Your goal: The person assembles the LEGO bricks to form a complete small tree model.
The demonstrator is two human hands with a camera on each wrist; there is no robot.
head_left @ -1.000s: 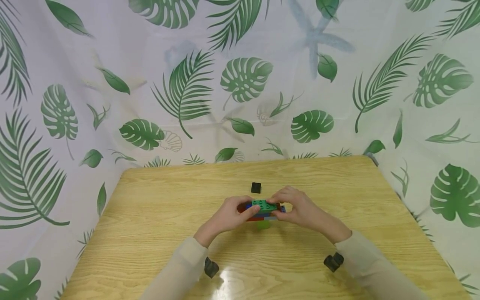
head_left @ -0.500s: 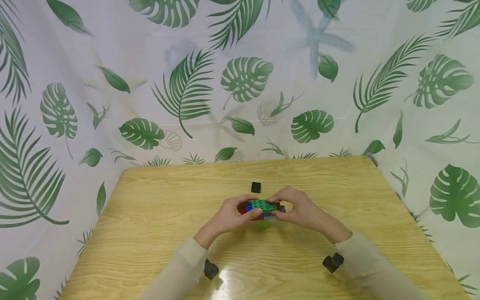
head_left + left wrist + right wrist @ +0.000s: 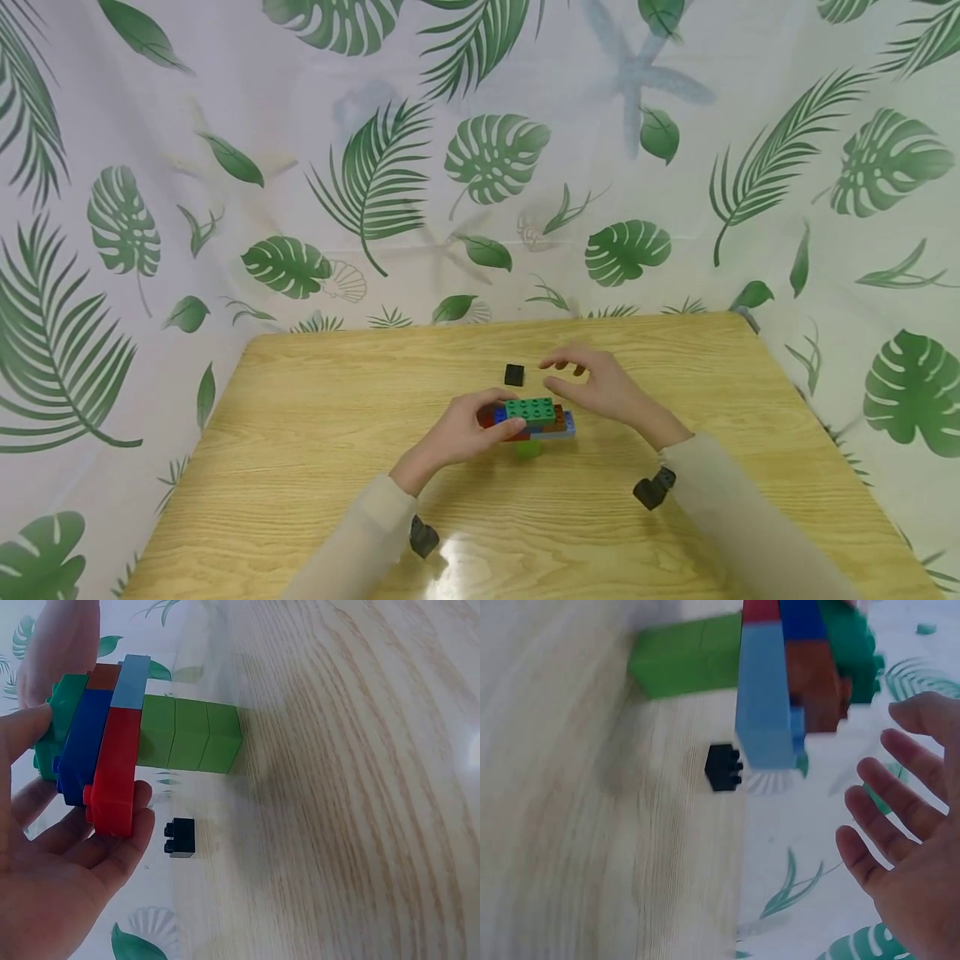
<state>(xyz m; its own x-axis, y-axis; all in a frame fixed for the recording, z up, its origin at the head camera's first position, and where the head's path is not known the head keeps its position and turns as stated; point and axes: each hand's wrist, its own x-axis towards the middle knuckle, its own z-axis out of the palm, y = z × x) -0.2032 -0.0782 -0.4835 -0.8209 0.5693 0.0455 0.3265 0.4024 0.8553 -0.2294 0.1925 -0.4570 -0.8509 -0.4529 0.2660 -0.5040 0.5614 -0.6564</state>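
Observation:
A toy brick structure (image 3: 531,409) stands on the table in front of me. Its narrow column of light green bricks (image 3: 191,735) carries a red brick (image 3: 116,772) and a light blue brick (image 3: 763,697) side by side. Above these lie a blue brick (image 3: 84,750) and a brown brick (image 3: 810,682), topped by a green brick (image 3: 62,724). My left hand (image 3: 453,429) grips the structure's left side, thumb against the green brick and fingers round the red one's end. Apart from the structure, my right hand (image 3: 603,387) hovers to its right, fingers spread, holding nothing.
Behind the structure, a small black brick (image 3: 514,375) lies on the wooden table (image 3: 337,400). A leaf-patterned cloth (image 3: 420,292) hangs behind the table and along its sides. Each wrist wears a black camera.
My right hand has let go of the structure's right side and moved up and away from it. The left hand keeps its grip, and the structure stays in place.

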